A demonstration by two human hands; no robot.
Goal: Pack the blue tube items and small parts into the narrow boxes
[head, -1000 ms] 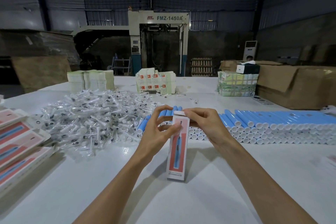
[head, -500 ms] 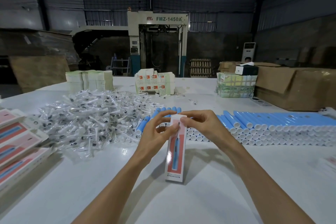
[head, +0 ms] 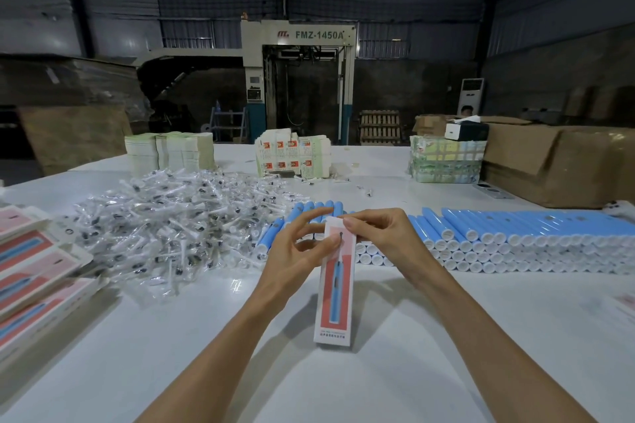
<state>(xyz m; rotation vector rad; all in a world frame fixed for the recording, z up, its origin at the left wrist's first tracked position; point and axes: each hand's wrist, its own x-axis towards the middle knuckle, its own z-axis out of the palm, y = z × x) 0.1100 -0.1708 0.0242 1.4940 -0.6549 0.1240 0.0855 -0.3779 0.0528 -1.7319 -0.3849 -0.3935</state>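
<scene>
Through the head camera I am looking across a white table (head: pixel 446 336). Near its middle, the narrow box (head: pixel 335 285) is standing on its lower end, its pink front with a blue tube picture facing me. My left hand (head: pixel 295 257) is gripping the box near its top, thumb lying on the front and fingers curling around the left side. My right hand (head: pixel 381 240) is pinching the white flap at the top end between thumb and forefinger. I cannot tell what is inside the box.

Just behind the hands, the blue tubes (head: pixel 515 233) are lying stacked in rows, white caps pointing toward me, stretching to the right edge. To their left, the small parts (head: pixel 178 227) in clear wrappers are sitting in a loose heap that is touching the tubes' left end.

Along the left edge, more pink boxes (head: pixel 31 271) are lying flat, overlapping one another. Toward the far edge, pale card stacks (head: pixel 168 151), a pile of printed cartons (head: pixel 292 154) and a wrapped bundle (head: pixel 446 158) are sitting well apart. A brown cardboard box (head: pixel 549 161) is occupying the far right corner. Beyond the table, a large machine (head: pixel 299 79) is standing against the wall.
</scene>
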